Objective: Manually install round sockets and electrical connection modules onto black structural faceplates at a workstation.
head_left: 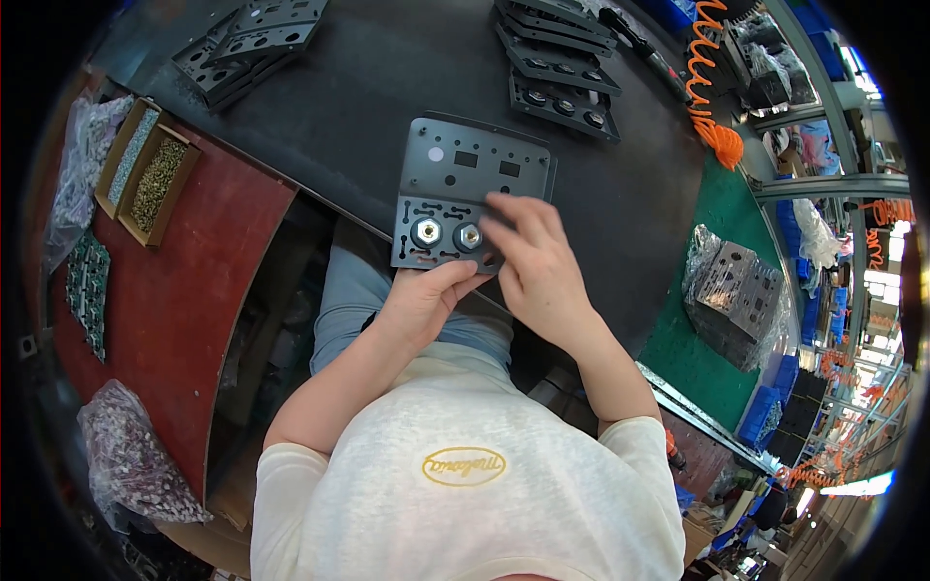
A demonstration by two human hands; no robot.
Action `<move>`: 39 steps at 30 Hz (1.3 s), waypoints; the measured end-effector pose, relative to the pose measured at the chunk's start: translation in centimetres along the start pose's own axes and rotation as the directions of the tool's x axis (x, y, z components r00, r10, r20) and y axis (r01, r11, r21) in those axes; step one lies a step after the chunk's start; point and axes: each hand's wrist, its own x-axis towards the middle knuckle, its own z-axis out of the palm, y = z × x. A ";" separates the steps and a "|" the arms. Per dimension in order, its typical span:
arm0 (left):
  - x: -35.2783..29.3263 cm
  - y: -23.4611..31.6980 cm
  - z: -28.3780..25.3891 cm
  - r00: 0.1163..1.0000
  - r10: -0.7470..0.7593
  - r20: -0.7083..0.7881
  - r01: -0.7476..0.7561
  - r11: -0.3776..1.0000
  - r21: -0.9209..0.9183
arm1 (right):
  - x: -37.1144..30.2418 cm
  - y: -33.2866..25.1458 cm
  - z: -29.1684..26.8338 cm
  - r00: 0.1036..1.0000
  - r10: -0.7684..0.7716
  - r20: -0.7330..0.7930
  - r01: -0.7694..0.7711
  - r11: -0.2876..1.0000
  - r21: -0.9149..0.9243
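A dark grey metal panel point(426, 184) with round, square and slotted cut-outs lies at the near edge of the black table. My left hand point(423, 302) grips its near edge, thumb on top and fingers underneath. Two silver hex nuts with washers sit on its near half: the left nut point(426, 231) shows fully, while the right nut point(469, 236) is beside my right fingertips. Over the panel's right side reaches my right hand point(538, 266), fingers spread and slightly blurred, with no object visible in them. A round hole near the right corner is partly covered.
Stacked panels point(567, 73) with nuts fitted stand at the far right, near a black power screwdriver point(644, 53) and orange coiled hose point(717, 136). More panels point(254, 48) lie far left. Left are a box of small fasteners point(160, 184) and circuit boards point(89, 290); right, a wrapped panel stack point(736, 295).
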 end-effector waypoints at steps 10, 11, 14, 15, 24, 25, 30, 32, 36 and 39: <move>0.0 0.6 -0.3 0.999 0.039 0.035 -0.040 0.999 0.033 | 0.4 0.2 -1.1 0.993 -0.032 0.111 0.022 0.995 0.096; -0.3 0.3 0.1 0.999 0.033 0.037 -0.034 0.999 0.021 | 0.8 0.1 -1.0 0.998 -0.019 0.063 0.010 0.991 0.132; -0.7 0.6 0.2 0.999 -0.028 0.042 0.025 0.998 0.053 | 1.3 1.5 -0.2 0.994 -0.079 0.082 0.064 0.983 0.173; -1.0 0.6 0.3 0.999 -0.032 0.043 0.031 0.999 0.033 | 1.2 1.6 -0.1 0.987 -0.099 0.126 0.076 0.982 0.174; -0.7 0.7 1.1 0.998 0.065 -0.022 -0.063 0.993 0.100 | 0.6 0.3 2.6 0.970 0.050 -0.237 -0.021 0.992 0.123; -0.5 0.8 1.3 0.997 0.080 -0.017 -0.077 0.990 0.121 | 0.9 0.2 2.5 0.955 0.059 -0.291 -0.020 0.991 0.135; -0.5 1.7 1.2 0.989 0.145 0.001 -0.144 0.977 0.156 | 0.8 1.1 1.4 0.956 0.058 -0.289 0.027 0.959 0.284; 0.2 2.5 -0.4 0.997 0.069 -0.036 -0.060 0.974 0.219 | -0.5 1.8 -1.6 0.910 0.098 -0.403 0.026 0.956 0.292; 2.3 5.2 -2.4 0.998 0.056 -0.037 -0.044 0.964 0.261 | -3.9 6.1 -10.1 0.665 0.122 -0.737 -0.253 0.965 -0.069; 3.0 6.2 -3.6 0.999 0.015 -0.042 0.000 0.943 0.332 | -9.0 10.7 -15.7 0.497 0.080 -0.864 -0.589 0.762 -0.269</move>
